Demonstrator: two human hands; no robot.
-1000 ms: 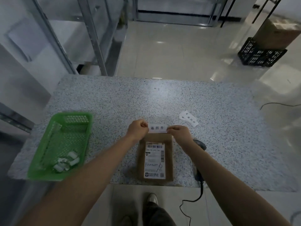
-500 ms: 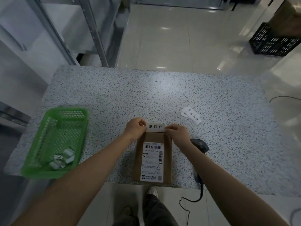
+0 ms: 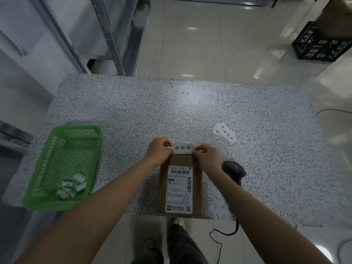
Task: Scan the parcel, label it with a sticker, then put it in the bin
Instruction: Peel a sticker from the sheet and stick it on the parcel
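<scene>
1. At the near edge of the bench (image 3: 190,111), the parcel (image 3: 180,187) lies flat with its long axis running away from the person; its near end slightly overhangs the bench edge, and its shipping label (image 3: 179,189) faces up.
2. Across the parcel's far end a white sticker (image 3: 182,148) printed with three black characters is held crosswise to that axis, directly above the bare cardboard beyond the shipping label. Whether its lower edge already touches the box cannot be told.
3. The sticker's left end is pinched by the left hand (image 3: 159,152), fingers curled shut on it; the right end is pinched the same way by the right hand (image 3: 208,159). Both hands sit at the far corners of the parcel, equally near it, so the coming move is judged to be a short lowering toward the person and onto the cardboard, then a smoothing along the sticker's length.
4. Just right of the parcel, the barcode scanner (image 3: 234,171) lies on the bench, untouched, its cable hanging off the near edge.
5. Further right and beyond, spare stickers (image 3: 225,133) lie in a loose pile; at the left edge the green bin (image 3: 62,166) holds only crumpled paper scraps.
6. Compared with the frame a second ago, the sticker is held lower, closer to the parcel's far edge, and the view is tipped further down; parcel, scanner and bin are unmoved.
</scene>
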